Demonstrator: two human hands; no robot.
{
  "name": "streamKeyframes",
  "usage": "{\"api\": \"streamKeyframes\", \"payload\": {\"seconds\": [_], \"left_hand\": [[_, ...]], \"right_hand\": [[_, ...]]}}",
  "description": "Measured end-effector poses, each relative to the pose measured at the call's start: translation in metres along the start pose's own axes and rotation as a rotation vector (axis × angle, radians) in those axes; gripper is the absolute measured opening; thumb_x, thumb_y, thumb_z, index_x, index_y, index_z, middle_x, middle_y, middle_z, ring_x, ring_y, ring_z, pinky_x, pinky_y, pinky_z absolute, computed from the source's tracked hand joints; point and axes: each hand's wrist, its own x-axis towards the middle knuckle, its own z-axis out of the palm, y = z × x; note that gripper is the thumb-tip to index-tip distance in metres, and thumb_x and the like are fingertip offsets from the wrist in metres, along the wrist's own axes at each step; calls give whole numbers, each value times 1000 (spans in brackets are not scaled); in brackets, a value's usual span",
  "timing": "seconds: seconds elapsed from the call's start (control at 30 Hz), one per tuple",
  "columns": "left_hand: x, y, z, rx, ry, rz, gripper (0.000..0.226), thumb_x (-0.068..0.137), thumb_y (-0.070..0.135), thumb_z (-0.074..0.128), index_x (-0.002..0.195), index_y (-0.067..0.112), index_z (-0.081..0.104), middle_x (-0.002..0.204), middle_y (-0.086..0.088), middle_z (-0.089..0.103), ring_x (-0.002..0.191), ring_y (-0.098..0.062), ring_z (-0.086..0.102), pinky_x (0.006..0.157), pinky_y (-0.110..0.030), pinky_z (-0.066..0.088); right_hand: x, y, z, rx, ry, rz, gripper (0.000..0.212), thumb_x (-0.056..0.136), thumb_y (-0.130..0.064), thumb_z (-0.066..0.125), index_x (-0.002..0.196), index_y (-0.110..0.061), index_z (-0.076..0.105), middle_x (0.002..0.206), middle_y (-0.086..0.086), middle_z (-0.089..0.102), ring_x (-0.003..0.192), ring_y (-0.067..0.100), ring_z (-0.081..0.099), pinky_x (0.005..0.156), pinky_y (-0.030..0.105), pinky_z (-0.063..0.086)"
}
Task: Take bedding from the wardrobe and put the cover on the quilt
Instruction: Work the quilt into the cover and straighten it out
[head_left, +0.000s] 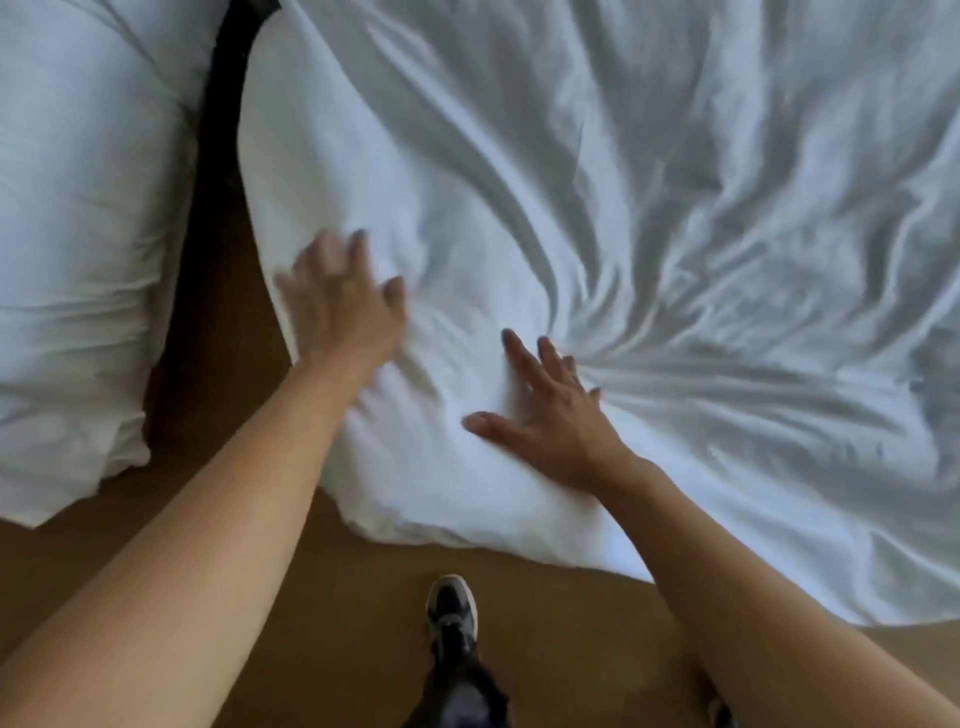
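Note:
A large white quilt (649, 208) in its wrinkled cover spreads across the centre and right of the view, its near corner hanging toward the floor. My left hand (343, 301) lies flat and blurred on the quilt's left edge, fingers apart. My right hand (550, 410) presses flat on the quilt near that corner, fingers spread, with creases fanning out to the right from it. Neither hand holds anything.
Another white piece of bedding (78, 234) lies at the left, separated from the quilt by a dark gap (218, 104). Brown floor (311, 597) runs along the bottom. My shoe (451, 608) and dark trouser leg stand just below the quilt's corner.

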Motion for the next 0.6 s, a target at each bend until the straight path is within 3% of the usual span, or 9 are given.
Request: {"api": "streamKeyframes", "payload": {"seconds": [0.07,0.13,0.2,0.23,0.3,0.37,0.47,0.53,0.6], "left_hand": [[4,-56,12,-401,-308,-470,75,99,66,37,146,8,45,146,-24,48,133,-43,46,111,-49,38],[-11,-73,30,-893,-591,-737,79,96,72,37,141,9,54,140,-16,59,124,-35,58,105,-42,47],[-23,-74,42,-1299,-798,-768,75,93,74,45,133,13,64,124,-12,71,112,-31,68,101,-43,53],[-29,-72,45,-1515,-874,-768,76,90,77,47,130,16,67,120,-12,72,110,-31,70,100,-44,53],[-35,-73,48,-1827,-930,-833,87,82,87,41,132,20,65,129,-13,69,117,-31,67,104,-47,49],[-39,-78,54,-2042,-921,-948,93,84,88,30,140,19,57,137,-14,63,123,-33,63,102,-48,47],[-53,-69,56,-2088,-890,-999,64,102,61,34,141,14,54,134,-4,58,118,-27,63,89,-44,57],[-52,-46,51,-1843,-954,-747,36,105,35,49,129,13,64,120,0,71,109,-18,70,82,-31,60],[-47,-17,37,-1624,-1004,-508,22,104,21,55,121,12,66,100,-1,75,84,-9,74,65,-19,57]], "right_hand": [[12,-44,20,-52,100,-59,117,52,-106,39,150,-59,-2,168,-3,2,155,30,4,119,67,13],[23,-71,36,-199,153,-32,123,52,-105,45,153,-47,6,164,3,15,149,33,19,113,66,28],[38,-81,45,-270,171,116,112,64,-90,60,148,-23,26,147,12,38,134,37,39,104,56,42],[45,-82,48,-287,207,177,94,73,-77,65,138,-14,38,135,15,48,125,39,48,97,50,45],[57,-80,49,-310,301,232,56,92,-55,62,118,-7,52,117,19,59,111,42,57,84,43,44],[68,-75,34,-269,326,246,40,99,-43,57,110,-4,60,110,23,65,106,43,61,77,39,39],[69,-61,-20,23,288,321,31,92,-45,66,89,-16,75,89,10,74,94,28,68,69,34,38],[61,-50,-53,237,241,358,32,80,-52,72,71,-22,75,64,-10,68,69,7,65,66,32,41],[52,-40,-65,207,203,338,21,87,-38,70,84,-18,74,70,-5,70,72,6,65,70,35,45]]}}
